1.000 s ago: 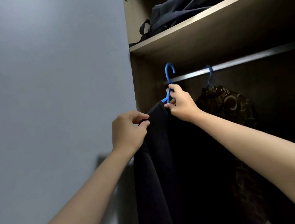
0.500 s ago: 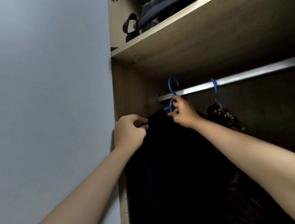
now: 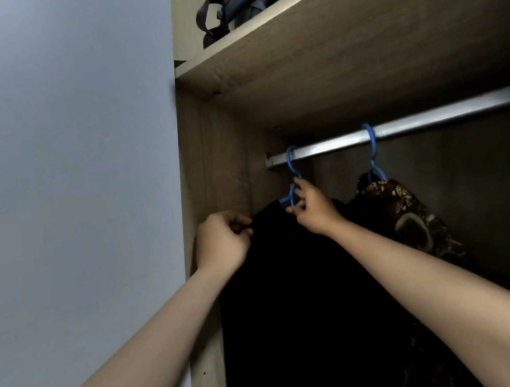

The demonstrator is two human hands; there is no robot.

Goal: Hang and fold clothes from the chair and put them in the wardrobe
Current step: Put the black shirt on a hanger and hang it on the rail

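Left hand: the left hand [image 3: 221, 244] is reaching up at the wardrobe's left edge, its fingers [image 3: 241, 227] curling in and pinching the shoulder of the black fabric garment [image 3: 308, 299].
Right hand: the right hand [image 3: 312, 210] is gripping the neck of the blue plastic hanger [image 3: 293, 188], thumb and fingers pinching it just below the hook.
Hanger: its hook is sitting over the silver metal rail [image 3: 431, 118] near the rail's left end, close to the light wooden side panel [image 3: 212, 166] of the wardrobe.
Garment: the black garment is hanging from that hanger inside the wardrobe, draping straight down below both hands; its lower part is running out of view.
Neighbour: a second blue plastic hanger [image 3: 372, 153] is hanging further right on the same rail, carrying a dark brown patterned garment [image 3: 410, 212] just beside the black one.
Shelf: the light wooden shelf [image 3: 325, 40] above the rail is holding a dark grey-blue bag [image 3: 243, 1] with a strap loop.
Door: the plain grey wardrobe door [image 3: 69, 184] is filling the left side.
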